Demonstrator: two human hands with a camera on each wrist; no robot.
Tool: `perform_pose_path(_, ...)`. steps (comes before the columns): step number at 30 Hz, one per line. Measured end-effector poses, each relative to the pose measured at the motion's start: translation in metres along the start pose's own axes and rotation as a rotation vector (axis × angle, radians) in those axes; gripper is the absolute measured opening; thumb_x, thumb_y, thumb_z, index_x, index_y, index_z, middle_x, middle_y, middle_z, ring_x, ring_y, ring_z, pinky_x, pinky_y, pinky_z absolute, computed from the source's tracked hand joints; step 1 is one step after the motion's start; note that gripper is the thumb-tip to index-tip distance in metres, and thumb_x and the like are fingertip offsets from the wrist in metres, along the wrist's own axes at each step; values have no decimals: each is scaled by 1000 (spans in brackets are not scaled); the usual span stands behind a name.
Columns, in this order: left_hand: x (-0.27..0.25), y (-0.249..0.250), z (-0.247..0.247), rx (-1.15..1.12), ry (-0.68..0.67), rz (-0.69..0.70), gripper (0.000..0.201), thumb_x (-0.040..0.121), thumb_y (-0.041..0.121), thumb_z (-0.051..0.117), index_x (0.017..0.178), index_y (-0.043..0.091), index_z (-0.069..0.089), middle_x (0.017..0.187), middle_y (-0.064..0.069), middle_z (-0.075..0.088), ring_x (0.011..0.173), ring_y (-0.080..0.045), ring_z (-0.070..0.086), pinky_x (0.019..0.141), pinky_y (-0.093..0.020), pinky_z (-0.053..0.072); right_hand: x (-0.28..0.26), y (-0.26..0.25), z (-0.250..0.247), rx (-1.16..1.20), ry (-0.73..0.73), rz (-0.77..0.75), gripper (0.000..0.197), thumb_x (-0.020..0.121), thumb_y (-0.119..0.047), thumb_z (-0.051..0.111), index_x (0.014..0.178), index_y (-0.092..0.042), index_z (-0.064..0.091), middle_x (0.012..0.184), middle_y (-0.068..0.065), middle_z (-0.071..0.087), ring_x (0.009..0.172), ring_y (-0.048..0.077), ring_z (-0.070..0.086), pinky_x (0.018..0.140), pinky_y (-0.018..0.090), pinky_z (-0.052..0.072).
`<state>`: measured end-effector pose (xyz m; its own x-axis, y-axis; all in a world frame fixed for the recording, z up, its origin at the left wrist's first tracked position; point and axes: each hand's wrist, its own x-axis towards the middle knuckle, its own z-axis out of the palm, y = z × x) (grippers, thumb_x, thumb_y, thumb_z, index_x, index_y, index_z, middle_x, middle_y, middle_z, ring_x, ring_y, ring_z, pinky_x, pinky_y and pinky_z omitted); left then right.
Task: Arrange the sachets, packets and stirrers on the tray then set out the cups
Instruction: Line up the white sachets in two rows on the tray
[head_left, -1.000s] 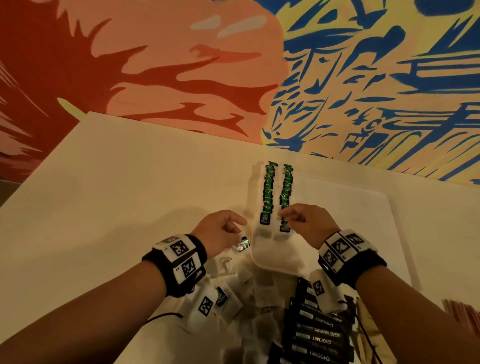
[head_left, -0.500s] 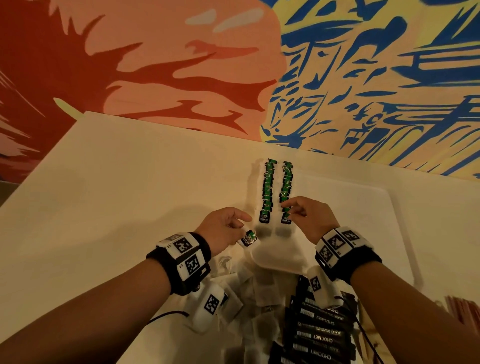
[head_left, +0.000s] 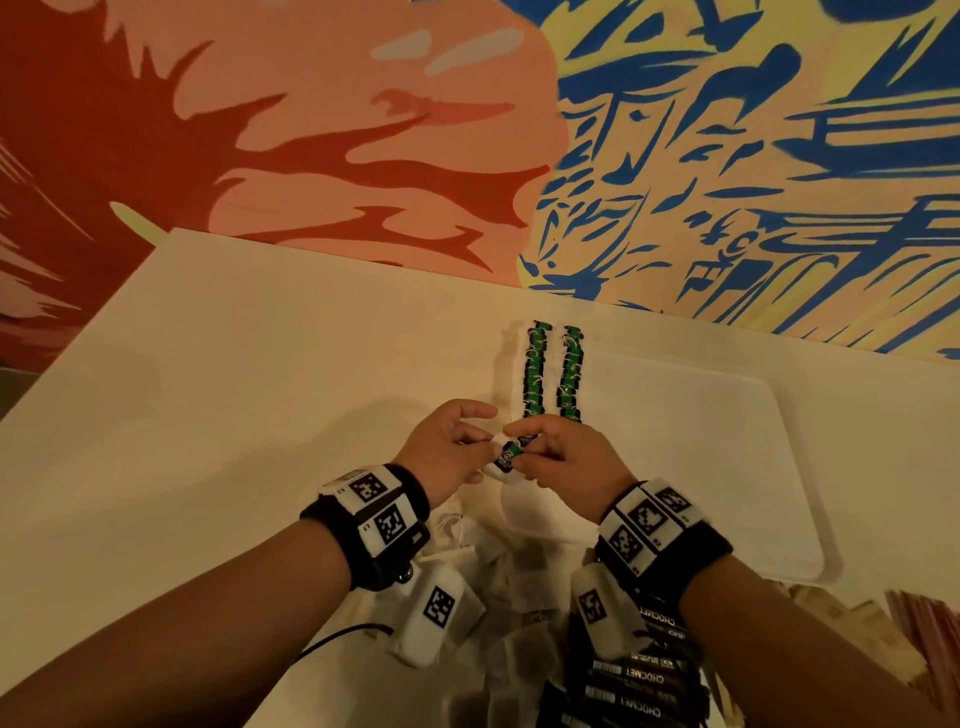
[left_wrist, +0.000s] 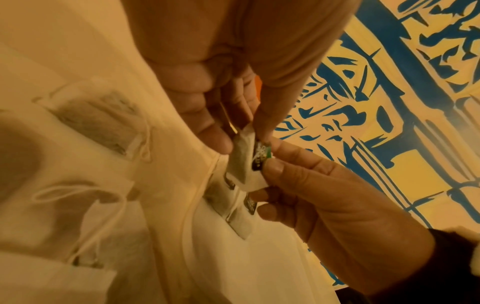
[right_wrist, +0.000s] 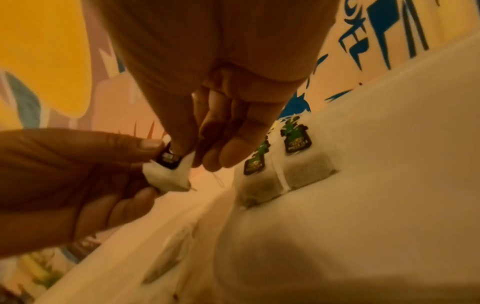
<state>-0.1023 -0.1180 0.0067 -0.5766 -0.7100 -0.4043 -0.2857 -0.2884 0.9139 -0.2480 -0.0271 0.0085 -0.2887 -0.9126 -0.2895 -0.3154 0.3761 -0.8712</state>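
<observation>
We hold one tea bag (head_left: 506, 456) between both hands just above the near left corner of the tray (head_left: 753, 467), left hand (head_left: 447, 452) and right hand (head_left: 563, 467) each pinching it. If our grip slips during the handover, we judge it could drop onto the two rows of tea bags (head_left: 553, 371) and knock them askew.

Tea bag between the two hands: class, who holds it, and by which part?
Both hold the tea bag: the left hand pinches its white pouch, the right hand pinches the green-and-black tag end.

white tray (head_left: 727, 467), green-and-black tea bag tags (head_left: 535, 369), orange-and-blue patterned wall (head_left: 675, 156)
</observation>
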Motion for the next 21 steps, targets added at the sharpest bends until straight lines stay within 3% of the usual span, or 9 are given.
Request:
perform_pose_path(4,0,-4,-4,71,62,5,29,86,17,69,112,19,58,101,-2,65,87,-17,60,80,-34,52,1,-4,-2,154,67,88,25,88,-3,62,105,-20,64,85,8,69,69,15,63,64,23,51)
perform_pose_path(8,-1,-5,-6,176,-35,13,36,82,20,72,115,30,59,112,7,62,103,-10,58,86,-24,45,-1,-5,-3,116,6,63,27,89,-1,60,104,-23,64,83,2,69,67,6,61,61,15,49)
perform_pose_path(11,-1,-6,-3,253,-65,14,17,80,22,74,95,28,69,97,1,69,89,-11,61,83,-29,48,-2,-6,-4,113,-2,21,26,87,3,60,102,-16,68,80,-4,69,63,-7,60,58,7,43)
perform_pose_path(14,-1,-8,0,319,-80,-32,8,77,29,77,81,26,71,74,6,65,68,-7,56,66,-23,45,-2,-4,-9,65,40,3,22,87,0,63,95,-19,72,77,-9,69,61,-8,58,61,8,42)
perform_pose_path(18,-1,-15,-1,492,-149,-83,13,78,37,74,71,28,67,69,9,61,63,-7,54,60,-21,44,-3,4,-16,-94,-10,27,22,86,-6,64,92,-25,74,82,-16,69,73,-10,61,70,4,43)
perform_pose_path(21,0,-22,-6,541,-163,-117,11,80,33,73,78,23,71,84,1,71,75,-12,63,69,-26,52,2,12,-19,-229,-94,90,22,85,-10,65,94,-28,74,86,-14,70,82,-4,63,83,16,48)
